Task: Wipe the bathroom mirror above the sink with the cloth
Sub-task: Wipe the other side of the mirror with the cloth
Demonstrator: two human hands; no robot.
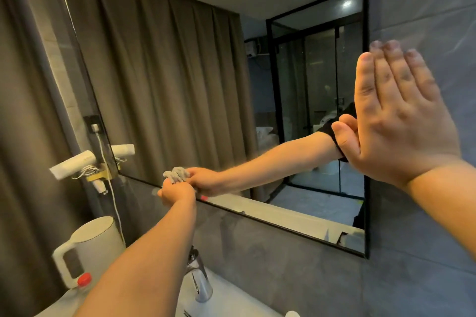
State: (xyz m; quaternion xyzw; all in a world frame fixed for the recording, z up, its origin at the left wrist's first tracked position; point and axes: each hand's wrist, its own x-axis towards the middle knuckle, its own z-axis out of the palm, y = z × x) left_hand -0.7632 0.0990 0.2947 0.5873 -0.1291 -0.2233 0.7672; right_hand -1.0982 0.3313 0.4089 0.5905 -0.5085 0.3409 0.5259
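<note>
A person stands at a bathroom sink (231, 298), arms reaching toward 1 black-framed mirror (180, 72) on a grey tiled wall. The left hand (177, 192) grips 1 crumpled grey cloth (176, 174) and presses it against the glass at the mirror's lower left edge, just above the frame. The right hand (401, 118) lies flat with straight fingers, holding nothing, braced on the mirror's right frame and the wall beside it. Judging from the cloth sitting at the bottom edge, the wiping appears to be underway, but the glass shows no clear streaks or dry patches, so I cannot tell how much has been covered; the wide upper and middle area may remain to be done. Counted: 2 hands, 1 cloth, 1 mirror. Nearby stand 1 white electric kettle (87, 249) at the left, 1 chrome faucet (199, 280) below the left forearm, 1 white hair dryer (73, 164) in a wall holder, and 1 red-capped bottle (83, 280) beside the kettle.
</note>
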